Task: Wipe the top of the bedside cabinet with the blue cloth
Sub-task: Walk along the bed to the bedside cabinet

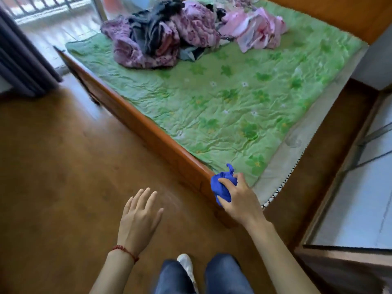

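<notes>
A person stands at the corner of a wooden bed frame, the right hand gripping a bunched blue cloth with fingers curled round it, just above the frame's near corner. The left hand hangs over the brown wooden floor, fingers straight and spread, holding nothing; a red string bracelet circles its wrist. A green floral quilt covers the mattress, with a heap of purple, pink and dark clothes piled at its far end. The bedside cabinet cannot be made out in this view.
</notes>
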Motion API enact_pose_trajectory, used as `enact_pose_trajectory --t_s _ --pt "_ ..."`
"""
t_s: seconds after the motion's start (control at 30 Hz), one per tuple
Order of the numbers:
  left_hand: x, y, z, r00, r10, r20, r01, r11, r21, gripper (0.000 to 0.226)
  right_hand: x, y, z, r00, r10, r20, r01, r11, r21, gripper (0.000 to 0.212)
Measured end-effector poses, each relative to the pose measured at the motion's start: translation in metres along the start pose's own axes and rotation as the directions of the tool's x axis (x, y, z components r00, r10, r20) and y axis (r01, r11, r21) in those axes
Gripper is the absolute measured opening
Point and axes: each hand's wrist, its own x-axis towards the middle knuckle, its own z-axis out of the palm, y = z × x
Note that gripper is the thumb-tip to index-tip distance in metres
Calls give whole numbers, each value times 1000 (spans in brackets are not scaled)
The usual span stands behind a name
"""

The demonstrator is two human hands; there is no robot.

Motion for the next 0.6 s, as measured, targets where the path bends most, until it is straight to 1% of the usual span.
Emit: enact_pose_trajectory --t_s 0.13,0.2,0.3,0.47,0.6 --pt "-1 -47 -13 986 -167 -27 166 986 -28 78 49 -49 19 982 -177 72 178 984 -17 44" --pt "1 -66 -18 968 -249 -32 248 968 -44 78 75 -71 29 959 -259 115 262 965 -13 45" --pt "13 -88 -27 932 -358 -46 355 932 -69 80 119 -101 43 923 -345 172 349 937 10 46" --pt "56 -114 -49 863 -493 -107 484 869 -99 84 202 -147 55 854 -480 202 476 877 71 42" --pt "94 -133 -74 815 -565 -131 550 824 -136 85 265 -178 53 807 -549 215 547 834 78 41"
